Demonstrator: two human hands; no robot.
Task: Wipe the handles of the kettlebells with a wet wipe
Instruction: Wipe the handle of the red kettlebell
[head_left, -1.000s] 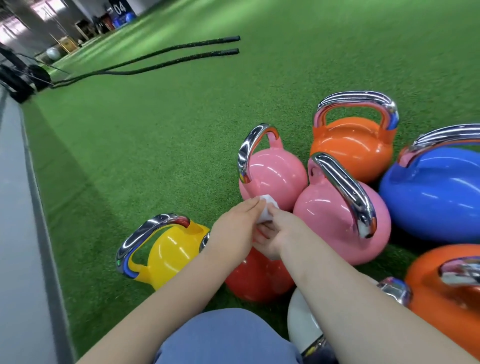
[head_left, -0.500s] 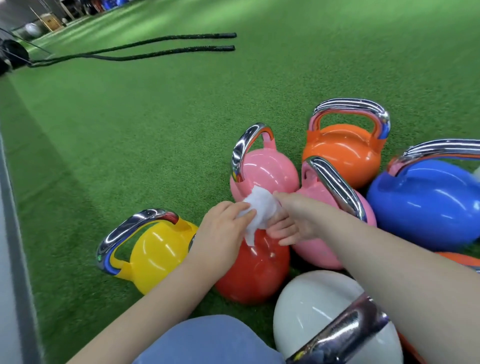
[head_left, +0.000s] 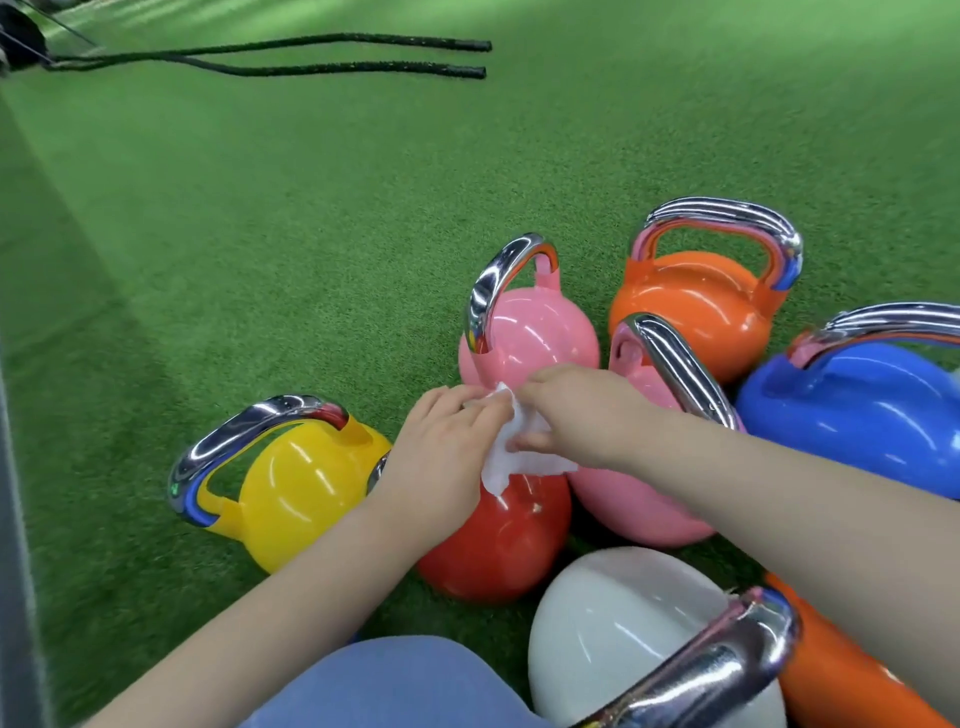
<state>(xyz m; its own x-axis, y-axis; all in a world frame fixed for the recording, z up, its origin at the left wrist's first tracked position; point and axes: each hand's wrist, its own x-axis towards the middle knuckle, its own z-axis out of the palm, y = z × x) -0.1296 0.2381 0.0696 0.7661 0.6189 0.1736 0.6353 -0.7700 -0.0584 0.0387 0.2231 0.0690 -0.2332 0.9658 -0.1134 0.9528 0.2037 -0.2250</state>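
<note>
1. Where the frame ends at the bottom, a blue-clad knee (head_left: 395, 686) sits beside a white kettlebell (head_left: 613, 634), whose chrome handle (head_left: 717, 660) crosses the lower right corner. An orange kettlebell (head_left: 852, 675) lies partly under the right forearm.
2. At centre frame, the left hand (head_left: 441, 457) and right hand (head_left: 587, 410) meet over a red kettlebell (head_left: 498, 545). Each grip is a pinch of curled fingers on the white wet wipe (head_left: 511, 457), which hangs between them, apparently being spread or folded for wiping.
3. No handle is being wiped at this moment; the wipe hangs over the red bell's top, likely the first target, though its handle is hidden behind the left hand.
4. Left of centre, a yellow kettlebell (head_left: 306, 488) leans with its chrome handle toward the lower left.
5. Just beyond the hands stand two pink kettlebells (head_left: 535, 332) (head_left: 639, 499), then another orange kettlebell (head_left: 696, 306) and a blue kettlebell (head_left: 857, 410) at right. They are clustered close, probably so every handle is within reach from one seat.
6. Across the green turf (head_left: 311, 234), two black battle ropes (head_left: 337, 57) lie at the upper left.
</note>
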